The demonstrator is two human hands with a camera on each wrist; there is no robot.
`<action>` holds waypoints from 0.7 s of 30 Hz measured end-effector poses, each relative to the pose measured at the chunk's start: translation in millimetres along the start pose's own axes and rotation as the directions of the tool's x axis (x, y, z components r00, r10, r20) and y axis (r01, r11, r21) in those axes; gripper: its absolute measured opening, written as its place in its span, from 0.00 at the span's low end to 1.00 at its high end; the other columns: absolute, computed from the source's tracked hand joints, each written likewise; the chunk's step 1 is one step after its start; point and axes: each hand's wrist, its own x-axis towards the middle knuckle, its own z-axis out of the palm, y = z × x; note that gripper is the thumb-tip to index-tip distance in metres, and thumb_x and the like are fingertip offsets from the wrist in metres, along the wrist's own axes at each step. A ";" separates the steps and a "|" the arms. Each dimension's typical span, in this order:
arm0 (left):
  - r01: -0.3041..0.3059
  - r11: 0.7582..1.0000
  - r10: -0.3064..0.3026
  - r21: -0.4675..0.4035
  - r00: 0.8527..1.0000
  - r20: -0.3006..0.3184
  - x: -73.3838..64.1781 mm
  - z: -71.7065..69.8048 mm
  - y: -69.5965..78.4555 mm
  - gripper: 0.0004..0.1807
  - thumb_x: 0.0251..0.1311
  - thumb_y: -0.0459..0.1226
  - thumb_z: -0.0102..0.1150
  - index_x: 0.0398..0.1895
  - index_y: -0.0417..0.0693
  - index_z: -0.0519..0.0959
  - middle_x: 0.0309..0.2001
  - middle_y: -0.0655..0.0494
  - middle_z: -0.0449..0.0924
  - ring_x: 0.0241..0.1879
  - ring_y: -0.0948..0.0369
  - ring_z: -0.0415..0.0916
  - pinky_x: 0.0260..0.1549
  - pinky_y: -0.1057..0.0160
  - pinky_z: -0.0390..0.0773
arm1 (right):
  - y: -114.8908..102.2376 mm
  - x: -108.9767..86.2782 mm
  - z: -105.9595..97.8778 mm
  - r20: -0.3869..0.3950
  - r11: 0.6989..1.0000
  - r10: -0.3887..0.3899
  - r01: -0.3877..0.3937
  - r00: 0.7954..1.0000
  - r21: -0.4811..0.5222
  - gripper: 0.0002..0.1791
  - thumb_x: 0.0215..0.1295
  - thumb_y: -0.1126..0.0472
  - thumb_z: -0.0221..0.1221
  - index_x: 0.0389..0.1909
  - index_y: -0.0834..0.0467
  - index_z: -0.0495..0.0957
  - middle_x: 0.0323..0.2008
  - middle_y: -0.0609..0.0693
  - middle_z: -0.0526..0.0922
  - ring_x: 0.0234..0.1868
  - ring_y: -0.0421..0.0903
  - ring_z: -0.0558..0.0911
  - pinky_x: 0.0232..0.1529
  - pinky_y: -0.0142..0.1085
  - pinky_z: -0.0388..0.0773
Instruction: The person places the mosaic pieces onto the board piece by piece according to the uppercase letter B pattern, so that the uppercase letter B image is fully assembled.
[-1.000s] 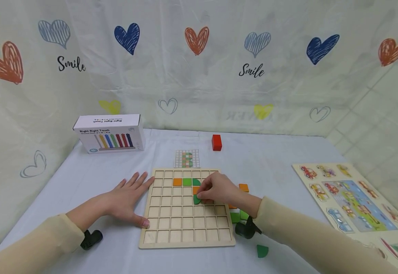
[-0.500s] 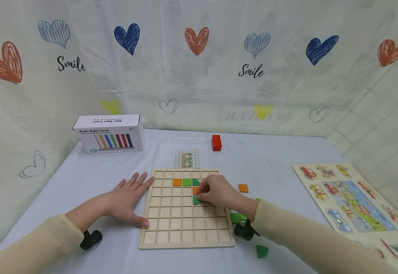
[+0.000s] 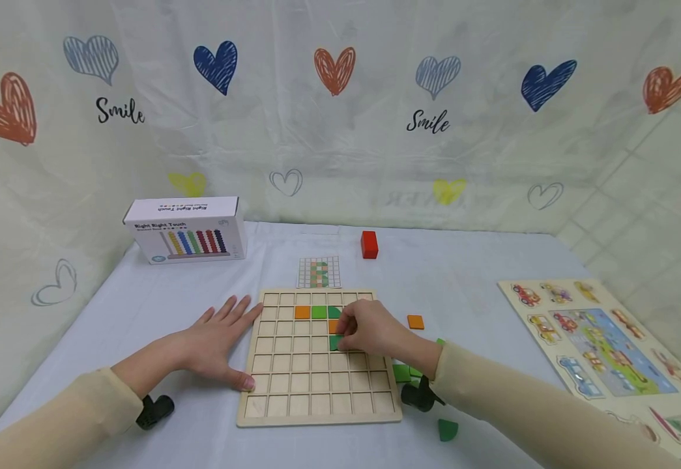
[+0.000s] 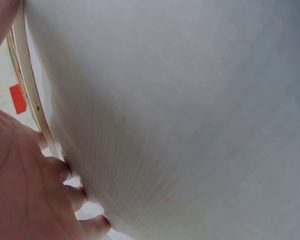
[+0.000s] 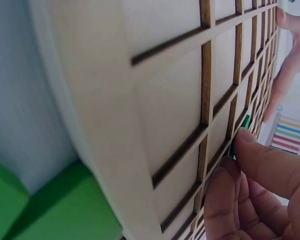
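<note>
A square wooden grid board (image 3: 293, 384) lies on the table. My right hand (image 3: 369, 329) pinches a green tile (image 3: 334, 342) by its right side, over a cell in the board's third row. In the right wrist view that green tile (image 5: 246, 121) stands a little proud of the grid beside the thumb; its full outline is hidden. Just above it lies an orange tile (image 3: 333, 326), partly covered by the fingers. The row above holds an orange square (image 3: 302, 312), a light green square (image 3: 319, 312) and a dark green rounded tile (image 3: 333, 312). My left hand (image 3: 217, 342) rests along the board's left edge, fingers spread.
A small printed pattern card (image 3: 319, 272) lies behind the board. Loose tiles lie to the right, including an orange one (image 3: 415, 322) and a green quarter-round (image 3: 448, 430). Farther out are a red block (image 3: 369, 245), a white box (image 3: 184, 231) and a picture puzzle board (image 3: 551, 352).
The right fingertips have shifted slightly toward me on the green tile, and its visible outline has changed a little. The left hand has stayed at the board's edge.
</note>
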 end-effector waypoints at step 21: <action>0.006 1.000 -0.006 -0.010 1.000 0.000 -1.2 1.7 -2.5 0.73 0.41 0.71 0.71 0.83 0.47 0.45 0.83 0.34 0.36 0.80 0.31 0.32 0.70 0.22 0.39 | 11.9 -3.1 -18.9 -0.015 1.000 -0.020 0.020 1.000 0.013 0.07 0.60 0.66 0.71 0.31 0.56 0.82 0.28 0.46 0.83 0.31 0.40 0.79 0.36 0.31 0.78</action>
